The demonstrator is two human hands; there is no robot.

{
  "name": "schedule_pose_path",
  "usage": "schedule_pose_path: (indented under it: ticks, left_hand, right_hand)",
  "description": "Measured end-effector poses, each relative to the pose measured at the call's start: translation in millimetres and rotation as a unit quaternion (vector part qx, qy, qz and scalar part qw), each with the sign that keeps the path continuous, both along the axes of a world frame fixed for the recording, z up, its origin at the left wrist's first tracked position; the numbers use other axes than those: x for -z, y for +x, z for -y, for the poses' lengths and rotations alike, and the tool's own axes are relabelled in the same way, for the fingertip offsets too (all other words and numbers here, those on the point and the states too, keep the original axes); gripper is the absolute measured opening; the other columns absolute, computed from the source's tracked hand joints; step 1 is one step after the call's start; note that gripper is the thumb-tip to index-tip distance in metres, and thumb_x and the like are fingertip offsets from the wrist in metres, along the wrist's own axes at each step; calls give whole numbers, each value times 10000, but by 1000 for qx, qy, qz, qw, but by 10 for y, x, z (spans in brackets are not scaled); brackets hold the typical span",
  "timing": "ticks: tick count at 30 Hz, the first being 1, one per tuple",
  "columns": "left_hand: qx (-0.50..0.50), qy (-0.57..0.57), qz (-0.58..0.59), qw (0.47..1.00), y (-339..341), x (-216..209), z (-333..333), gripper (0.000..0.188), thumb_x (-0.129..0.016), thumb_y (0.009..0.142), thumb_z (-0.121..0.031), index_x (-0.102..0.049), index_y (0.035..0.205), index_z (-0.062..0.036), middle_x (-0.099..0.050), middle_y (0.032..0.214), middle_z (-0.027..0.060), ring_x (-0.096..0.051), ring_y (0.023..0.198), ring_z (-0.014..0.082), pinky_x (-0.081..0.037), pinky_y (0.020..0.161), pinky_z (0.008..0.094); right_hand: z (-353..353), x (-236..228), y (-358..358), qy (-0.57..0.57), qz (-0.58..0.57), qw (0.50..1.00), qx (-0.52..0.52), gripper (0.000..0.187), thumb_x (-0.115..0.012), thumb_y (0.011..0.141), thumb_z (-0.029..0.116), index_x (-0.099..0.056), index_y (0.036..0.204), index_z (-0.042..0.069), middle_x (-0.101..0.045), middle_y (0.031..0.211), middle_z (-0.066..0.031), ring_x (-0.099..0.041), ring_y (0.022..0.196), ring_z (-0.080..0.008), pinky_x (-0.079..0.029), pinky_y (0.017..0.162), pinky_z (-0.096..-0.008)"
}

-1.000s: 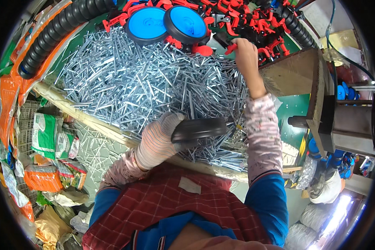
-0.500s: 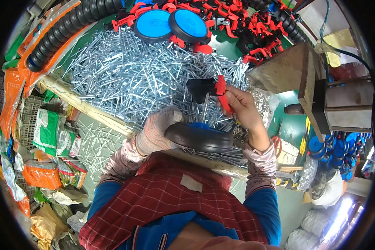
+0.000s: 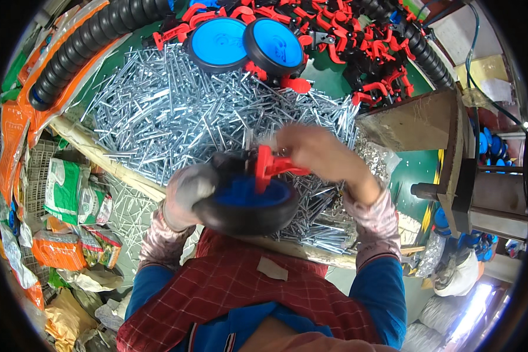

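Note:
My left hand (image 3: 188,193), in a striped glove, grips a black-tyred wheel (image 3: 246,220) with a blue hub at its left side, above the table's front edge. A black bracket with a red lever (image 3: 268,169) now sits over the wheel's hub, the lever tilted to the right. Just above and right of the lever is my bare right hand (image 3: 320,154), its fingers smeared by motion, so I cannot see whether they hold anything. Beneath both hands spreads a large heap of shiny metal bolts (image 3: 164,111).
Two blue wheels (image 3: 220,42) lie behind the heap, beside a pile of red and black brackets (image 3: 334,29). A machine arm (image 3: 452,158) juts in at the right. Rows of black wheels (image 3: 88,53) line the left rear; bags (image 3: 64,190) stand lower left.
The bracket with the red lever has moved left and down from my right hand onto the wheel. The wheel has shifted left and tilted, showing its blue hub. My right hand has moved left.

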State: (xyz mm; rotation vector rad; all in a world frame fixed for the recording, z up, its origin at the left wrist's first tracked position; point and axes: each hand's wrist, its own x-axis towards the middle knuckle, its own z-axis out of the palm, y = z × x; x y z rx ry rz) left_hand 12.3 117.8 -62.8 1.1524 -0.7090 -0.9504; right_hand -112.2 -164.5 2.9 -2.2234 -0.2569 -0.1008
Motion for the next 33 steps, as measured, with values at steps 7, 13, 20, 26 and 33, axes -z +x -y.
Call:
schedule_pose_path:
  ticks: [7, 13, 20, 26, 33]
  left_hand:
    - [1, -171, 417, 893, -69, -190, 40, 227, -665, 733, -174, -613, 885, -13, -640, 922, 153, -640, 845, 307, -513, 742, 423]
    - [80, -142, 427, 890, -391, -212, 99, 285, -799, 735, -235, -648, 890, -49, -640, 841, 109, -657, 735, 322, -533, 626, 393]
    - [266, 94, -199, 938, -1019, 21, 371, 411, -578, 954, -302, -628, 1171, 44, -679, 892, 81, -653, 819, 171, -521, 723, 305]
    - [344, 144, -445, 814, -1391, -347, 715, 604, -661, 896, -389, -546, 1300, 45, -660, 1148, 141, -652, 1026, 225, -510, 899, 331]
    - [351, -72, 345, 867, -1359, 207, 511, 383, -709, 823, -168, -577, 1169, -70, -660, 984, 122, -675, 859, 275, -561, 732, 378]
  right_hand:
    - [522, 498, 917, -302, 239, 886, 258, 752, -820, 738, 296, -489, 1381, 88, -575, 1175, -167, -541, 1106, -381, -400, 1004, -472]
    - [18, 141, -346, 284, 132, 913, 262, 590, -722, 902, 214, -484, 1396, -2, -596, 1296, -95, -573, 1143, -168, -424, 1016, -321]
    - [-564, 403, -1722, 465, 75, 806, 360, 712, -610, 968, 458, -433, 1428, -55, -594, 993, 25, -466, 809, -32, -394, 721, -181]
    - [-567, 548, -2272, 419, 111, 832, 347, 782, -694, 902, 468, -438, 1429, -50, -616, 1146, -52, -564, 1050, -137, -429, 952, -266]
    - [-511, 613, -2599, 317, 50, 879, 353, 436, -668, 917, 332, -644, 1222, 20, -649, 972, -113, -629, 898, -238, -484, 823, -332]
